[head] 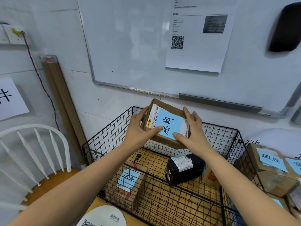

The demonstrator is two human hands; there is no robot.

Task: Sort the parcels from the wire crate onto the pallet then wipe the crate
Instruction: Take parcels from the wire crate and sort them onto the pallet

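A cardboard parcel [169,111] with a blue handwritten label is held up above the black wire crate [114,126], near its far wall. My left hand [140,129] grips its left side with the thumb on the label. My right hand [192,128] grips its right side, thumb on the lower edge. Inside the crate lie a brown box with a blue label [128,181], a black box [184,168] and a small carton [210,175] beside it.
Labelled cardboard parcels [270,167] are stacked right of the crate. A white-backed wooden chair [37,160] stands at left. A whiteboard [138,46] hangs on the wall behind. A round white lid [104,217] lies near the front edge. Cardboard strips [63,101] lean on the wall.
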